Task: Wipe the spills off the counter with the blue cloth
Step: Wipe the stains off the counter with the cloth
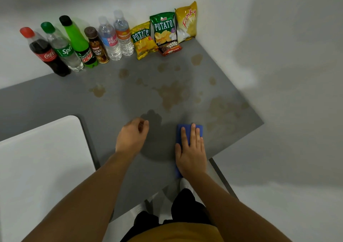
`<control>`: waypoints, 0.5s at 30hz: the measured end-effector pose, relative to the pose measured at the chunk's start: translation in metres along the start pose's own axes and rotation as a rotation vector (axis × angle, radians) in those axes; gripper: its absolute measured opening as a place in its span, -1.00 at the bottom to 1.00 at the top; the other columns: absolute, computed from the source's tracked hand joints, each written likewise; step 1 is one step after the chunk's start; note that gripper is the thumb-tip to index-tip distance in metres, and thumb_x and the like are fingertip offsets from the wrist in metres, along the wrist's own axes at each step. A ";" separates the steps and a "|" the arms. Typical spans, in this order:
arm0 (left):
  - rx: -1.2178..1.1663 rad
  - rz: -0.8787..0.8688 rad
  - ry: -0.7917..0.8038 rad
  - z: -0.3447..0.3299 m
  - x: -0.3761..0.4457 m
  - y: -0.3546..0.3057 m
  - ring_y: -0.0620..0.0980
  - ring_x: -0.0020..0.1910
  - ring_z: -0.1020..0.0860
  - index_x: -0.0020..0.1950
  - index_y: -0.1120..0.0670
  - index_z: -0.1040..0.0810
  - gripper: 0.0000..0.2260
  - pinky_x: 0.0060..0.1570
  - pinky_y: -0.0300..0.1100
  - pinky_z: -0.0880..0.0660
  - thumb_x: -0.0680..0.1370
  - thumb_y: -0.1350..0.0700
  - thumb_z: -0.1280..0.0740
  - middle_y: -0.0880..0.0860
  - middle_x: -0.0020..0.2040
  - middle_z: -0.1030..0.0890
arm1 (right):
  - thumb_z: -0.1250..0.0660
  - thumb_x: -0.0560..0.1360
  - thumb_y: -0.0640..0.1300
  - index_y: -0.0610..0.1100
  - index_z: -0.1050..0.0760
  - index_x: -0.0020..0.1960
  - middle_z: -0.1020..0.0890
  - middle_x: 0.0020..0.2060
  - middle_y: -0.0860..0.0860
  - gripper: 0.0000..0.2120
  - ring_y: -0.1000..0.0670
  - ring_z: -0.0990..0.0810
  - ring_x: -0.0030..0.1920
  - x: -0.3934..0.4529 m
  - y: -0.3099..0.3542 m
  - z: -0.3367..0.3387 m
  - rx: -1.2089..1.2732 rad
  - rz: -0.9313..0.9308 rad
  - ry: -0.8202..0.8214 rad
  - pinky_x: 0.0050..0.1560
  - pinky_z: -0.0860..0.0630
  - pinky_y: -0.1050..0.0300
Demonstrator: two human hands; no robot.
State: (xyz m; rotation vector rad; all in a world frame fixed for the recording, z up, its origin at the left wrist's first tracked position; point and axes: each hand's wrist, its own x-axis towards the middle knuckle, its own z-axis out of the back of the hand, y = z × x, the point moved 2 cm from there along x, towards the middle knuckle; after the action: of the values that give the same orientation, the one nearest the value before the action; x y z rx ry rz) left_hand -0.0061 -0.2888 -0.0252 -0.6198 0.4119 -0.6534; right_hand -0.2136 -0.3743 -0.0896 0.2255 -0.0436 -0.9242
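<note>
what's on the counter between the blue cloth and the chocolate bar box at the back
In the head view, only brownish spills lie on the grey counter between the blue cloth, under the right hand, and the chocolate bar box; nothing else.

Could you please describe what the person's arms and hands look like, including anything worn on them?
Both forearms are bare, with no sleeves in view. The left hand and right hand wear no gloves, and no rings, watch or bracelets are visible. Lower down, a mustard-yellow top and black shorts show.
</note>
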 end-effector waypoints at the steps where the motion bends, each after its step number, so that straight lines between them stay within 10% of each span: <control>1: 0.004 -0.004 0.000 -0.001 0.000 -0.002 0.13 -0.13 -0.61 0.02 0.03 -0.57 -0.73 -0.11 0.03 -0.59 0.66 -0.13 -0.21 0.06 -0.14 -0.63 | 0.11 0.69 0.18 0.00 0.10 0.66 0.15 0.64 -0.09 -0.41 -0.08 0.22 0.63 -0.001 0.007 -0.003 0.005 0.010 0.018 0.60 0.08 -0.06; 15: 0.129 -0.103 0.072 -0.029 0.002 -0.025 0.16 -0.06 -0.59 0.04 0.04 -0.54 -0.79 -0.12 0.05 -0.56 0.65 -0.07 -0.23 0.08 -0.03 -0.62 | 0.04 0.66 0.26 0.13 0.05 0.64 0.09 0.65 0.02 -0.40 -0.03 0.16 0.63 0.088 -0.029 0.019 0.066 0.167 0.062 0.59 0.12 0.01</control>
State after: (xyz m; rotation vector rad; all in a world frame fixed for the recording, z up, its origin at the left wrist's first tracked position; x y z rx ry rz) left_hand -0.0308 -0.3172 -0.0310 -0.4984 0.4027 -0.7962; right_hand -0.1858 -0.4641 -0.0825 0.3071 -0.0347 -0.7500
